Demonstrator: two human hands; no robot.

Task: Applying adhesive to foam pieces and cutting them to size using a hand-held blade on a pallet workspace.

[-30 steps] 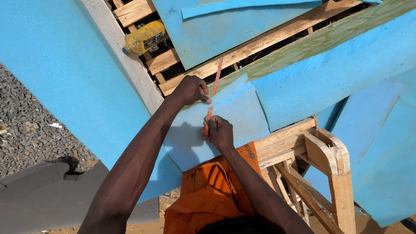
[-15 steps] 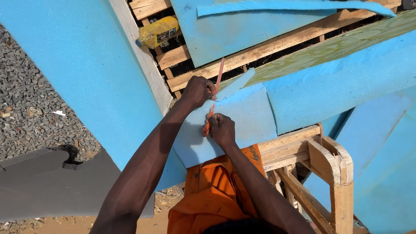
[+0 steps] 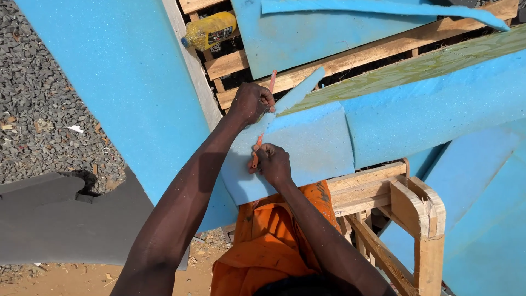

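Observation:
A thin orange blade (image 3: 270, 83) runs down through a blue foam sheet (image 3: 307, 148) that lies over a wooden frame. My right hand (image 3: 272, 162) grips the blade's lower end at the foam's near part. My left hand (image 3: 251, 103) is closed at the blade's upper part, where it pinches a narrow cut strip of foam (image 3: 300, 89) that lifts away to the upper right. Whether the left fingers also hold the blade is hidden. My orange clothing (image 3: 268, 241) shows below the foam.
A large blue foam slab (image 3: 109, 82) leans at the left, over grey gravel (image 3: 38, 104) and a dark grey sheet (image 3: 60, 219). A yellow plastic bottle (image 3: 211, 30) lies on a wooden pallet (image 3: 356, 52) behind. A wooden chair frame (image 3: 411, 214) stands at the right, with more blue foam (image 3: 438, 104).
The narrow foam strip now stands up from the sheet beside my left hand. Both hands stay on the blade line, and the view has drifted slightly.

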